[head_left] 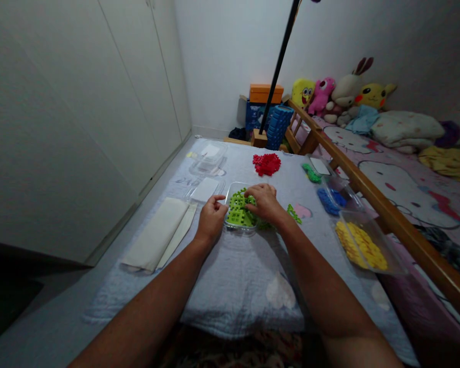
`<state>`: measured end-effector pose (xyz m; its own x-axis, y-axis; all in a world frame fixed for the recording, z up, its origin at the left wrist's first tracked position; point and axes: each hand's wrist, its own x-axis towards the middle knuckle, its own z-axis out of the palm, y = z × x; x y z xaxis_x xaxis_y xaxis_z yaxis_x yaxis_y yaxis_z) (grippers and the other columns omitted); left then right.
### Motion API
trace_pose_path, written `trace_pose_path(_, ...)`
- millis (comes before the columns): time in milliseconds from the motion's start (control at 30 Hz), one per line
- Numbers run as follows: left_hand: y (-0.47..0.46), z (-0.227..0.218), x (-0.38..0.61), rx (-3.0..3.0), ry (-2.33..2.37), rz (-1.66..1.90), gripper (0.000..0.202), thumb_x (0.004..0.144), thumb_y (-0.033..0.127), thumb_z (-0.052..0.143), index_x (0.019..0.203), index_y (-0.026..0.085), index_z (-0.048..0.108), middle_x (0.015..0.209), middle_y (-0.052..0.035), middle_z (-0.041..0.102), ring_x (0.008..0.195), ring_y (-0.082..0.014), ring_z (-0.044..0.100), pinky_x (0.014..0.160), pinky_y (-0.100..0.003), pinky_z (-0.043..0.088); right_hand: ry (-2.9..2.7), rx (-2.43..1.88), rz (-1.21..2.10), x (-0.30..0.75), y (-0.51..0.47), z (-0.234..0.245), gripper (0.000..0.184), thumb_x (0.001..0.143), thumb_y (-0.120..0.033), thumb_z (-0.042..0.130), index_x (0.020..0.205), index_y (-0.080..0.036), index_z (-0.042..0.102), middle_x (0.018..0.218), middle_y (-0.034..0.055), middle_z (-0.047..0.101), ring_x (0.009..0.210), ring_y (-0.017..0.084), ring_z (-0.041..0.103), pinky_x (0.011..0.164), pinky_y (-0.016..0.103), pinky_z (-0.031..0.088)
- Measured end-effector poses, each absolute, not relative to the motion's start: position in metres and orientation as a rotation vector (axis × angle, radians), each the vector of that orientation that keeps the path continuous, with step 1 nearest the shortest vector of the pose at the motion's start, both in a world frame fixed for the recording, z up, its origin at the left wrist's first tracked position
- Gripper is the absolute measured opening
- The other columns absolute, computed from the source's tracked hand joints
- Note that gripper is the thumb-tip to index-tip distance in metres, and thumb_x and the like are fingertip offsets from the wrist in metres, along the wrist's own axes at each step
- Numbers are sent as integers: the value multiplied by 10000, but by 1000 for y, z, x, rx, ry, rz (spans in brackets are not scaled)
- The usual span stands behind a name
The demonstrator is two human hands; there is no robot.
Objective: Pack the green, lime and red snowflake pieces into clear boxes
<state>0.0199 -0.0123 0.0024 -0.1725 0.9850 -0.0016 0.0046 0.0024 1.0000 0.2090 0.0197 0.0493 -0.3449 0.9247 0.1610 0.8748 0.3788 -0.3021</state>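
A clear plastic container [233, 190] sits on the pale quilt in front of me, filled with light green grid-shaped plastic pieces [237, 210]. My left hand [211, 219] grips the container's left rim with curled fingers. My right hand [264, 201] lies over the container's right side, fingers bent down onto the green pieces. A few more green pieces [293, 213] lie on the quilt just right of my right wrist.
A red pile of pieces [267, 164] lies beyond the container. Clear boxes hold yellow pieces [361, 246], blue pieces [328, 200] and green pieces [311, 174] at right, beside a wooden bed rail [383, 210]. Empty boxes and lids [208, 156] and folded cloth [158, 234] lie at left.
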Motion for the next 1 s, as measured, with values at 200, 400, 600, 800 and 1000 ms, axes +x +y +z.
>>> trace_pose_path(200, -12, 0, 20, 1137, 1342, 1337, 368, 718, 332, 652, 1048, 171, 670, 646, 72, 488, 592, -123, 478, 593, -240, 377, -2180, -1629, 243, 244, 16, 55, 235, 873, -225, 710, 1107, -236, 723, 1270, 106, 722, 1234, 327, 560, 1069, 511, 373)
trace_pose_path(400, -12, -1, 20, 1145, 1359, 1333, 375, 709, 341, 659, 1046, 178, 679, 647, 69, 487, 597, -127, 488, 592, -238, 376, -2216, -1842, 327, 288, 1, 53, 268, 876, -263, 703, 1137, -206, 718, 1211, 120, 732, 1142, 301, 631, 993, 424, 442)
trace_pose_path(600, -11, -3, 20, 1159, 1359, 1331, 378, 717, 338, 648, 1055, 171, 675, 654, 69, 490, 600, -123, 488, 600, -240, 382, -2347, -2076, 331, 288, -24, 49, 495, 803, -354, 785, 1259, -197, 673, 1256, 144, 675, 1153, 319, 610, 914, 368, 434)
trace_pose_path(800, -12, -1, 19, 1166, 1359, 1331, 372, 720, 329, 648, 1056, 170, 674, 651, 71, 485, 595, -121, 484, 594, -244, 374, -2400, -2017, 367, 280, -28, 43, 336, 828, -255, 697, 1154, -178, 671, 1129, 122, 712, 1052, 259, 624, 850, 310, 399)
trace_pose_path(1000, -11, -2, 19, 1166, 1358, 1327, 373, 720, 334, 647, 1053, 168, 670, 649, 71, 481, 594, -122, 473, 594, -250, 366, -2298, -1974, 325, 283, -28, 34, 494, 801, -194, 676, 1285, -149, 591, 1174, 153, 708, 1041, 268, 632, 844, 320, 414)
